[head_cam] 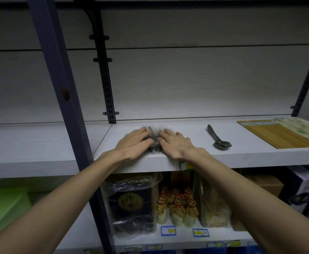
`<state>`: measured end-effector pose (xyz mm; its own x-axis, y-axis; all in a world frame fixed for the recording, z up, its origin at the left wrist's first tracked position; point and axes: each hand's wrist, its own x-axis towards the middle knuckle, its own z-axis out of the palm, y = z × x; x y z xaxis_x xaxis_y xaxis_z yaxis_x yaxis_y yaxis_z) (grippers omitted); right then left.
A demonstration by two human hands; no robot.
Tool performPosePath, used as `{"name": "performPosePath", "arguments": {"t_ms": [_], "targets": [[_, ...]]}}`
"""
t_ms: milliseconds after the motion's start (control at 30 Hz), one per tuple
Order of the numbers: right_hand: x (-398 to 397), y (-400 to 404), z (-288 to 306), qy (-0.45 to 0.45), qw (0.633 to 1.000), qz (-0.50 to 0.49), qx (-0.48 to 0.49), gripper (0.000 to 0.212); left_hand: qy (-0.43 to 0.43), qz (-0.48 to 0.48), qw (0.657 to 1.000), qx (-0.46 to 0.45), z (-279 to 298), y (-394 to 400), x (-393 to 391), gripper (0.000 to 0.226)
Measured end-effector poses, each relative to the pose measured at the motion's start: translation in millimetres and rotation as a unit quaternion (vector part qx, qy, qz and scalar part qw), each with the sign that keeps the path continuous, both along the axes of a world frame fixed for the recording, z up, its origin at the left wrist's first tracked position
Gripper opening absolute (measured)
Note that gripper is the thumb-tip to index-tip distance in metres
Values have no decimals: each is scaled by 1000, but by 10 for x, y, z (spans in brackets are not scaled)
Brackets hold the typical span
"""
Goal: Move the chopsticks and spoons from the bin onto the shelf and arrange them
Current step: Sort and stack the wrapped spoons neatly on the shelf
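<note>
On the white shelf [186, 125], my left hand [134, 143] and my right hand [175, 143] lie flat on either side of a clear plastic packet of dark spoons [154, 143], fingers pressed against it. Most of the packet is hidden under my hands. To the right lies a small stack of dark metal spoons [218, 138], handles pointing to the back. Further right, packs of wooden chopsticks [278, 133] lie in a flat row near the shelf's right end. The bin is out of view.
A dark blue upright post [62, 88] stands at the left front of the shelf. The shelf below holds a black bagged package [131, 204], small wrapped bottles [177, 206] and a cardboard box [265, 184]. A green plastic tub [3, 204] sits lower left.
</note>
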<state>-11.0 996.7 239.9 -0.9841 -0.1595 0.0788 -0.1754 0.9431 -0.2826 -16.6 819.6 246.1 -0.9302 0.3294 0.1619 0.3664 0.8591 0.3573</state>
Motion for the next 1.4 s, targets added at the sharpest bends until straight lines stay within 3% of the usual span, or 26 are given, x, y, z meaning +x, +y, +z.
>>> {"name": "performPosePath", "arguments": {"t_ms": [233, 367, 600, 800, 1000, 1067, 1133, 1200, 1400], "targets": [[40, 30, -49, 84, 996, 12, -13, 52, 12, 11, 1000, 14, -51, -13, -151, 46], [-23, -54, -63, 52, 997, 54, 14, 50, 25, 30, 999, -4, -80, -55, -145, 54], [34, -54, -135, 177, 984, 20, -3, 44, 33, -3, 999, -1, -114, -85, -118, 50], [-15, -35, -100, 70, 998, 3, -4, 47, -11, -2, 999, -30, -107, -92, -45, 64], [-8, -39, -123, 101, 993, -13, -53, 40, -17, 1, 1000, 10, -67, -59, -98, 49], [-8, -56, -127, 76, 996, -24, -28, 45, -12, 9, 1000, 18, -91, -58, -116, 62], [-19, -71, -127, 38, 999, -29, 0, 47, -6, 11, 1000, -26, -144, -58, -165, 70], [-24, -82, -113, 18, 999, -34, 3, 46, -2, 14, 998, -58, -195, -45, -208, 62], [35, -99, -61, 15, 999, -52, 9, 57, 0, 28, 998, -60, -173, -9, -141, 62]]}}
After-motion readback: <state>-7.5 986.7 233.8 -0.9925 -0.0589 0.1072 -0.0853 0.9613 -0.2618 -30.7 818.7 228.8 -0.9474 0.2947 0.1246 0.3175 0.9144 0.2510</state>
